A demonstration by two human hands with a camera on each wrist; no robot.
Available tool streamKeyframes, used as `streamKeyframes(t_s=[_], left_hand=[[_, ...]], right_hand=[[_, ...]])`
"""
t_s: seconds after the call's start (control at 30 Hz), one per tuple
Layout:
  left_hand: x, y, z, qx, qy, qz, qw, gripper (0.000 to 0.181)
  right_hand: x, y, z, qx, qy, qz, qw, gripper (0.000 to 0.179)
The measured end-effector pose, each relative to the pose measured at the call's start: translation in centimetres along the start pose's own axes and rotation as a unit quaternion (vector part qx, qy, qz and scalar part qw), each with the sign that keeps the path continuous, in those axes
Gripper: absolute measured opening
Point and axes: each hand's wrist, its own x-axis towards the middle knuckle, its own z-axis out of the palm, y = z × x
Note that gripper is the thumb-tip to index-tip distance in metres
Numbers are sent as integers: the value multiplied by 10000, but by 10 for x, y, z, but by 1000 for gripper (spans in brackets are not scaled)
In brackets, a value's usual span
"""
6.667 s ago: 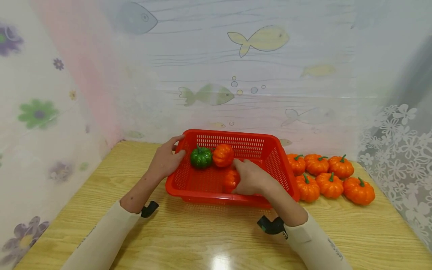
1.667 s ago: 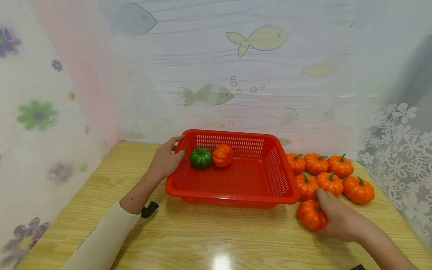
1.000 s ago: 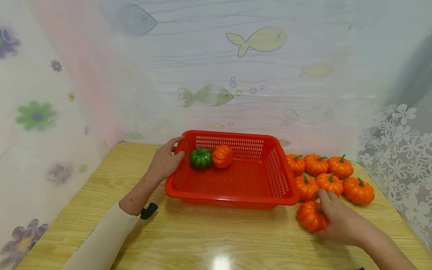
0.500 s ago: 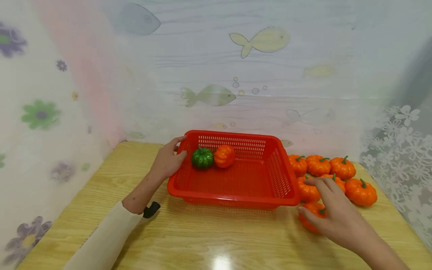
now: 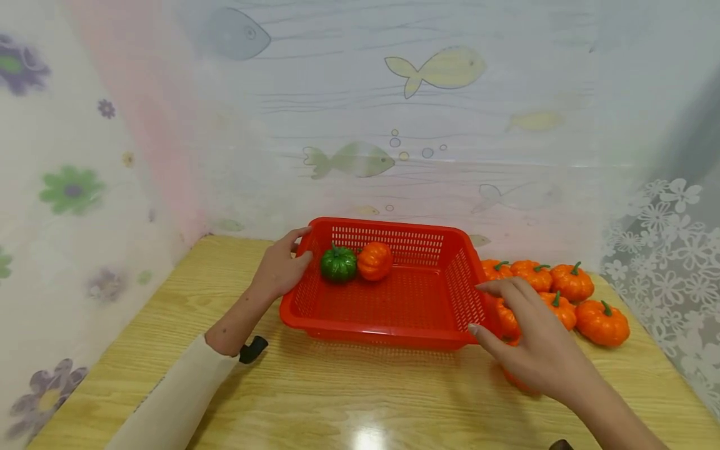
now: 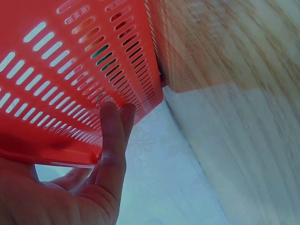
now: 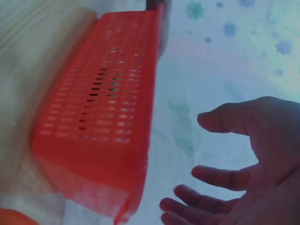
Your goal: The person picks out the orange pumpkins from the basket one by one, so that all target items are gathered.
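Note:
A red slotted plastic basket stands on the table in the head view. Inside, at its left, a small green pumpkin touches an orange pumpkin. My left hand grips the basket's left rim; in the left wrist view its fingers lie along the slotted wall. Beside the basket's right front corner, my right hand hovers with thumb and fingers spread, holding nothing. The right wrist view shows its fingers apart from the basket. Beneath this hand, an orange pumpkin is mostly hidden.
Several more orange pumpkins with green stems sit in rows on the wooden table, right of the basket. A patterned wall covering rises right behind the table. Another covering runs along the left side.
My right hand has taken an orange pumpkin out of the basket, set it on the table in front of the others, let go, and moved left towards the basket. The left hand has stayed.

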Motion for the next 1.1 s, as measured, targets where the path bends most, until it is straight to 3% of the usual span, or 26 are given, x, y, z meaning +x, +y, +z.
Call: streamKeyframes(t_s=[0.3,0.77,1.1], left_hand=[[3,2,4,-11,-85,40,10000,60],[2,-2,0,37,-31,33,10000,60],[4,-3,-2,86,-32,29,10000,60]], right_hand=[[22,-10,-9,207,-314,143,9992,54],[102,-23,-2,117,-1451,118,9893,61],[166,-21,19,-54,-1901,-111,9817,59]])
